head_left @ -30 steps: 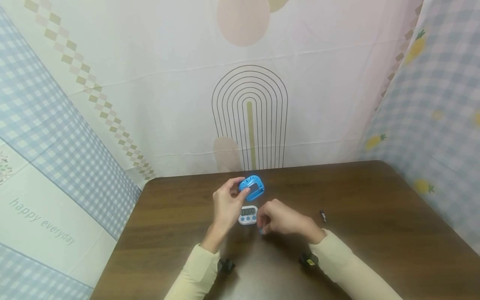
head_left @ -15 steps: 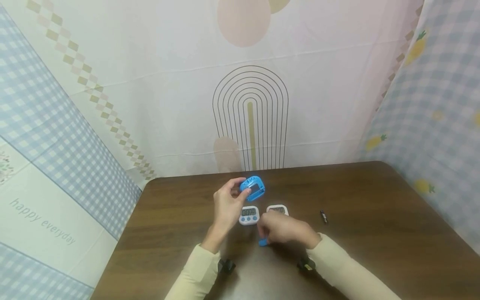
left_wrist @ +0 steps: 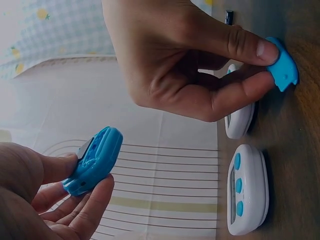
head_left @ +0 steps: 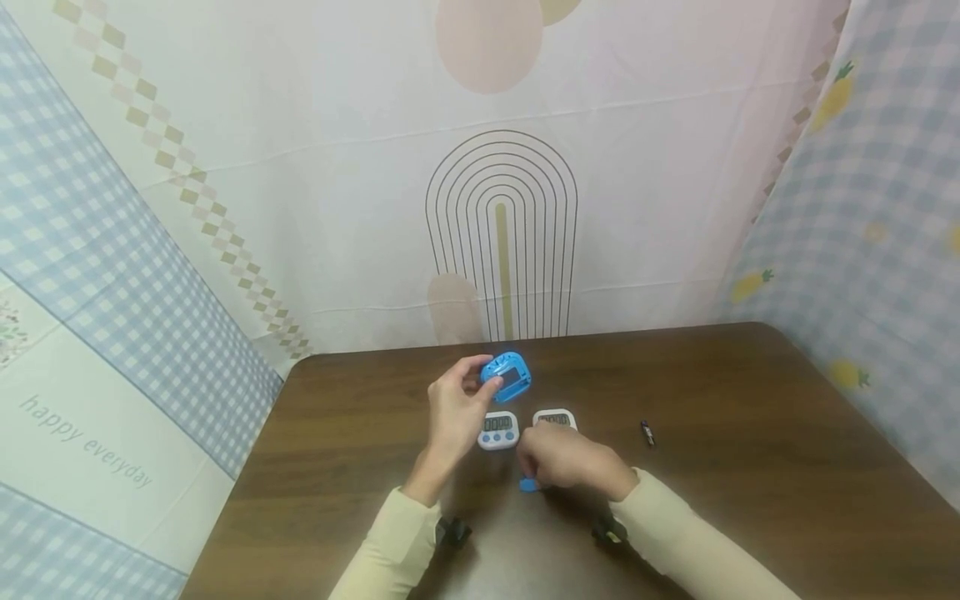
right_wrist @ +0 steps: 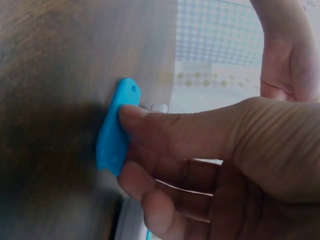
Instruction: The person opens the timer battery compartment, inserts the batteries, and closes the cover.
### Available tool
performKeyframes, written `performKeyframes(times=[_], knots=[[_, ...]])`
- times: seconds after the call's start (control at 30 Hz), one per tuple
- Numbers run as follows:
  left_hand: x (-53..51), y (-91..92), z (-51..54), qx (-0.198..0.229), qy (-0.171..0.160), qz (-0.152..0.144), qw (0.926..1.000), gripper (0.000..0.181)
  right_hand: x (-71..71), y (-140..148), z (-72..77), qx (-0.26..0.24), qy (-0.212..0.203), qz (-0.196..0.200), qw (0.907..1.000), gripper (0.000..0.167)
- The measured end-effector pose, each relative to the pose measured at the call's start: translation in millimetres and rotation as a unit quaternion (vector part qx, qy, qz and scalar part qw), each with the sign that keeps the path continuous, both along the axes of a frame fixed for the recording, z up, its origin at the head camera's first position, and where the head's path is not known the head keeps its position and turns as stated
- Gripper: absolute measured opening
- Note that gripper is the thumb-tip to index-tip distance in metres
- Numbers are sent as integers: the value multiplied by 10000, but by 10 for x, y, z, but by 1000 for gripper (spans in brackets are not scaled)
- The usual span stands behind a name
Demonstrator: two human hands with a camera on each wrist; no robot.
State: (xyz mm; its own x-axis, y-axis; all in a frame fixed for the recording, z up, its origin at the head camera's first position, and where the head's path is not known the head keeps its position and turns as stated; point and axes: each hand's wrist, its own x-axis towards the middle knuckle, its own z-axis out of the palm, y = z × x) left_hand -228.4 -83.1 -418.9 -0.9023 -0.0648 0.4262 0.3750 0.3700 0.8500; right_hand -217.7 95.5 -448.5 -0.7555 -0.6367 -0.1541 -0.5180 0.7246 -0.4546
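Note:
Between its thumb and fingers, my left hand (head_left: pixel 453 408) holds up a rounded blue plastic device (left_wrist: pixel 97 165) with a dark rectangular window, above the table. My right hand (head_left: pixel 566 454) pinches a small flat blue plastic piece (right_wrist: pixel 112 140) with a little hole near its end. That piece is low at the tabletop; whether it touches the wood I cannot tell. Behind the hands sit two white digital timers. The left timer (head_left: pixel 498 431) shows zeros above three blue buttons. The right timer (head_left: pixel 555 414) is partly covered by my right hand.
A small dark battery (head_left: pixel 647 432) lies on the brown wooden table (head_left: pixel 750 467) to the right. Patterned cloth (head_left: pixel 360 208) hangs behind the table's far edge, with checked cloth at both sides. Black wrist cameras (head_left: pixel 453 532) sit under the sleeves.
My right hand has moved slightly toward me with the blue piece, which has come lower and into clearer view. The right timer has come into sight. The left hand keeps its place.

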Motion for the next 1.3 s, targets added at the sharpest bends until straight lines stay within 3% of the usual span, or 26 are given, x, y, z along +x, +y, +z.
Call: performKeyframes(times=[0.33, 0.6, 0.77, 1.03, 1.3], knots=[[17, 4, 5, 49, -84, -102, 9999, 30, 23, 10, -2, 114, -57, -183, 9998, 24], [28, 18, 13, -28, -3, -114, 9999, 29, -13, 101, 12, 91, 418, -182, 9989, 20], [34, 26, 9, -19, -27, -119, 9999, 30, -62, 218, 101, 132, 286, -592, 9978, 19], [35, 24, 1, -32, -32, -149, 9999, 30, -283, 594, 250, 153, 255, -1441, 9891, 17], [26, 23, 2, -48, -59, -128, 9999, 31, -477, 1021, 245, 270, 167, -1844, 9823, 18]])
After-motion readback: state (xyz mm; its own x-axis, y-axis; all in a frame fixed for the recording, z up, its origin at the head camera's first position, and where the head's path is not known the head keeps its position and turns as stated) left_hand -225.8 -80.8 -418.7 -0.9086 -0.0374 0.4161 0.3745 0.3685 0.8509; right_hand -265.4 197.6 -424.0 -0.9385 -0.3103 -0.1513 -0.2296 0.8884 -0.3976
